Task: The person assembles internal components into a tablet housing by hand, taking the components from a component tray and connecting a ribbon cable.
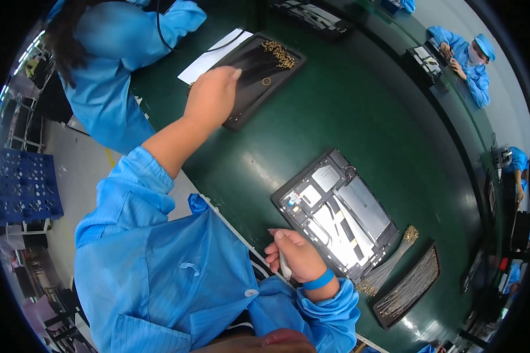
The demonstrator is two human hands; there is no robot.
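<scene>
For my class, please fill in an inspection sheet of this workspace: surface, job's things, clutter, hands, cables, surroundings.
Surface: green tabletop, glossy, reflecting light.
Job's things: black tray holding small gold parts; opened flat device, internals showing.
Clutter: white sheet beside the tray.
Hands: left hand over the tray; right hand curled beside the device, pale item at its fingers; grips unclear.
Cables: black cord over the sheet; bundled thin leads beside the device; more strands in a dark holder.
Surroundings: co-worker upper left, others farther off; blue crate left.
</scene>
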